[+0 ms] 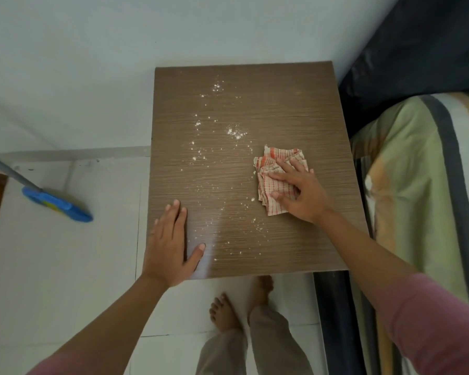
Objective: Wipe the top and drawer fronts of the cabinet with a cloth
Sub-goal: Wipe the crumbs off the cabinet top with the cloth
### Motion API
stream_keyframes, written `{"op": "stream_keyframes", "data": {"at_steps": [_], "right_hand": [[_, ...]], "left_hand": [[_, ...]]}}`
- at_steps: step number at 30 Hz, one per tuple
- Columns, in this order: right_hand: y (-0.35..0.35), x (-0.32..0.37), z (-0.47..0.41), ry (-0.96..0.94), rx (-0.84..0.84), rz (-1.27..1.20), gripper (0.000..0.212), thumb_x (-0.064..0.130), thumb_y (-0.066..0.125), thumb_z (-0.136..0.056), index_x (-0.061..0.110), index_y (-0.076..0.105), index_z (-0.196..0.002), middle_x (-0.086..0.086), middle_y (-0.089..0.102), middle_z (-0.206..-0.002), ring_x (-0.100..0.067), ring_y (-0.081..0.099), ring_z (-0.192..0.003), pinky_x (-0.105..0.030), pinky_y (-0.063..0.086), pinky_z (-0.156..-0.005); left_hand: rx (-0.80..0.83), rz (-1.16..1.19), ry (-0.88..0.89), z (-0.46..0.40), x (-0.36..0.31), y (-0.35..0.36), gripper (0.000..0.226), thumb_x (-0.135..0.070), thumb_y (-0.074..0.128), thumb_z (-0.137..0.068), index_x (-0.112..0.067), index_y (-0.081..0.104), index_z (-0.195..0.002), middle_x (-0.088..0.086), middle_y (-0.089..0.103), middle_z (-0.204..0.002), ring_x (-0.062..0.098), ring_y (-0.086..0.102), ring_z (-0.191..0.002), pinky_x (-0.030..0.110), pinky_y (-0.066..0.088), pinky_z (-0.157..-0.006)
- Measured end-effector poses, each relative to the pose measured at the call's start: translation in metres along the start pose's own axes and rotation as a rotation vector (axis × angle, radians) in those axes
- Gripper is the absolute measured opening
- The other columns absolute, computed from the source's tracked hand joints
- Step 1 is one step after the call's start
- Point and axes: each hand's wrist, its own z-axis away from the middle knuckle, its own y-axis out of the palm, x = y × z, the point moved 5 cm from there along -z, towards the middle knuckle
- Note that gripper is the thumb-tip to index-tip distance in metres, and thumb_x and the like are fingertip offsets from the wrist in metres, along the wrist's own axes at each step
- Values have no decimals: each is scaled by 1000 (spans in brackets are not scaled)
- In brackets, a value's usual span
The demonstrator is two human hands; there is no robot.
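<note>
The right hand [299, 190] lies flat with fingers spread, pressing down on a crumpled red-and-white checked cloth [275, 182]; it pins the cloth rather than gripping it. The left hand [171, 244] is well apart from it, open and palm-down on the near left corner of the cabinet top [295, 104], holding nothing and apparently steadying the body.

The cloth sits on the right half of the wood-grain top, toward the bed [406, 185]. White powder [228, 136] is scattered in a band from the far middle down to the near edge, mostly to the left of the cloth, with a few specks touching its left border. The top looks barely wiped, and the drawer fronts are out of sight below the near edge, so the job seems to be at its start.

The main risk is spreading the mess. A fast sweep to the left or toward the body would likely push powder off the edge onto the white floor [65, 266] or the bare feet [225, 312] below. The loosely bunched cloth could also slide out from under the flat palm or smear the powder along the grain. A blue mop [57, 207] rests on the floor to the left.
</note>
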Motion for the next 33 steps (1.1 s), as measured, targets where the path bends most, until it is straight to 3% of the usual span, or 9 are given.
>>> {"op": "stream_keyframes", "data": {"at_steps": [13, 24, 28, 33], "right_hand": [[13, 3, 46, 0, -25, -4, 45, 33, 67, -84, 34, 56, -127, 11, 33, -151, -11, 10, -145, -43, -6, -112], [27, 4, 90, -42, -94, 65, 39, 39, 62, -88, 38, 55, -126, 11, 35, -150, -13, 16, -144, -43, 0, -114], [32, 8, 107, -43, -102, 76, 40, 40, 60, -88, 37, 54, -127, 9, 35, -150, -16, 18, -144, -49, 3, -115], [40, 10, 126, -25, -114, 44, 38, 37, 59, -89, 38, 54, -126, 10, 36, -149, -13, 16, -144, -44, 0, -114]], "left_hand": [[-64, -5, 13, -1, -2, 0, 85, -59, 41, -81, 0, 28, -141, 16, 23, -152, 31, 21, -140, 52, 27, -110], [-165, -33, 35, 0, 0, 2, 86, -63, 37, -79, -4, 28, -141, 13, 24, -152, 29, 21, -140, 47, 23, -113], [-198, -43, 37, -2, 0, 2, 86, -64, 35, -79, -5, 28, -142, 12, 23, -152, 28, 20, -140, 47, 21, -114], [-227, -43, 52, -1, 1, 2, 87, -64, 34, -78, -4, 29, -141, 14, 23, -152, 30, 21, -140, 45, 20, -114]]}}
